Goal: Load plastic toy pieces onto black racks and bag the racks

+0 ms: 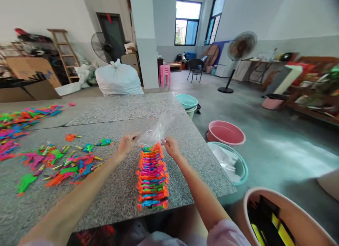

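My left hand [127,143] and right hand [171,147] pinching a clear plastic bag [156,132], neat row of bright plastic toys [152,177] beneath, speckled grey stone tabletop [119,193]

Beside the granite table's [111,111] right edge stand a pink basin [225,133] and a teal basin [239,164]. Beyond the table's far end sit a white sack [118,80], a pink stool [164,74] and a black chair [196,68].

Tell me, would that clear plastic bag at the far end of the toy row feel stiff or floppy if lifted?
Probably floppy: the clear plastic bag crumples between the left hand and right hand. Likely very light, being thin and see-through. Perhaps slippery.
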